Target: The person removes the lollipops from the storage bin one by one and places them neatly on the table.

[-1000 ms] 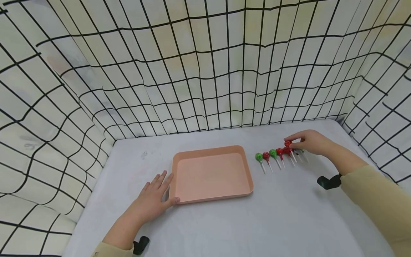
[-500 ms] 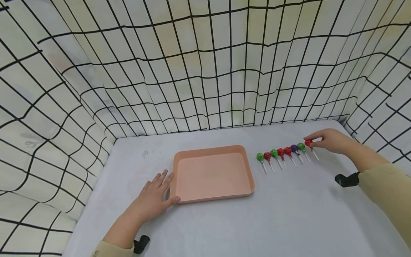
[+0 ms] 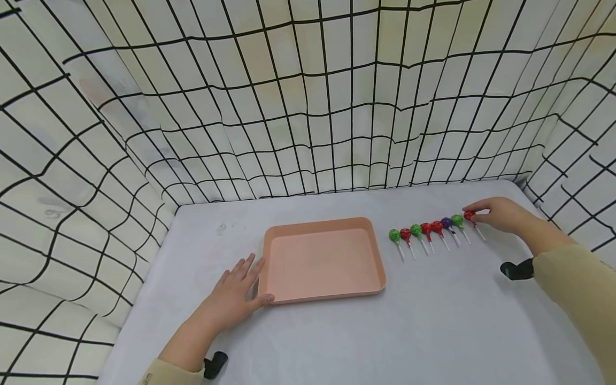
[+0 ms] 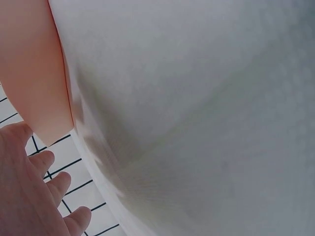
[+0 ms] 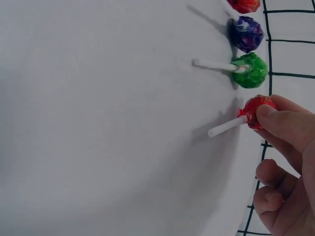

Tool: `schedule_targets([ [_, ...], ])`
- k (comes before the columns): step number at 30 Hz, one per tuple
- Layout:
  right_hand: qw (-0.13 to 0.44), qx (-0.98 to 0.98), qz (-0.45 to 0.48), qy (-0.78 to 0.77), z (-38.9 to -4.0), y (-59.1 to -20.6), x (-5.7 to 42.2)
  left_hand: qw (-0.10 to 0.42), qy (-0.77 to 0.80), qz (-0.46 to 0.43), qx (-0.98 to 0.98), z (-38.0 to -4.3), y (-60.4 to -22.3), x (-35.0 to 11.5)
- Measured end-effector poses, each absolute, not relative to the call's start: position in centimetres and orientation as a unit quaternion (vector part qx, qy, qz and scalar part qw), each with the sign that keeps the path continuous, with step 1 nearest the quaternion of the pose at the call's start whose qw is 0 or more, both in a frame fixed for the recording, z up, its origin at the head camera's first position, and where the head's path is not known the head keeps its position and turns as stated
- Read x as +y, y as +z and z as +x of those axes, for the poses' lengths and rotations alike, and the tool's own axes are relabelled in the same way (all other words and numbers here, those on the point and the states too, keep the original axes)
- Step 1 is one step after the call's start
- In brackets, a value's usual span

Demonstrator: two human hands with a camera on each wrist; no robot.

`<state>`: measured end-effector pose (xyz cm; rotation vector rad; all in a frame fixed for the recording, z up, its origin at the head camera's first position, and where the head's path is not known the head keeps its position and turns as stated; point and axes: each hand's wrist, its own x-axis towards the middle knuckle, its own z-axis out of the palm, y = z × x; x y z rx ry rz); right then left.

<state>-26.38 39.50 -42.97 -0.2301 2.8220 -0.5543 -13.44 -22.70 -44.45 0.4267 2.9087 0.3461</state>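
Observation:
My right hand [image 3: 500, 214] pinches a red-wrapped lollipop [image 5: 257, 109] by its head, between thumb and fingers, at the right end of a row. Beside it lie a green lollipop [image 5: 250, 71] and a purple one [image 5: 246, 34]. The row runs on leftward with red lollipops [image 3: 437, 226] and green ones [image 3: 394, 235], white sticks toward me. With fingers spread, my left hand [image 3: 235, 297] rests at the left edge of a shallow peach tray [image 3: 327, 295], its thumb at the near left corner. Only part of that hand shows in the left wrist view.
A white cloth covers the table [image 3: 327, 342]. White walls with a black grid [image 3: 332, 107] rise behind and on both sides. Dark wrist devices [image 3: 517, 270] sit under both sleeves. The tray stands between the left hand and the lollipop row.
My right hand has moved right with the red lollipop, from above the row to its right end, uncovering the purple and green ones. My left hand stays at the tray.

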Motion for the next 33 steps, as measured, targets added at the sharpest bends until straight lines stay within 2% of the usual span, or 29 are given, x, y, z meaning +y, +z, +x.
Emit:
schedule_targets([
  [17, 0.142, 0.966, -0.050, -0.211, -25.9, -44.5, 39.5, 0.093, 0.108, 0.138, 0.980, -13.4, -44.6, -22.5],
  [33, 0.117, 0.970, -0.062, -0.202, -24.9, -43.4, 40.2, 0.089, 0.107, 0.151, 0.979, -14.2, -44.5, -22.2],
])
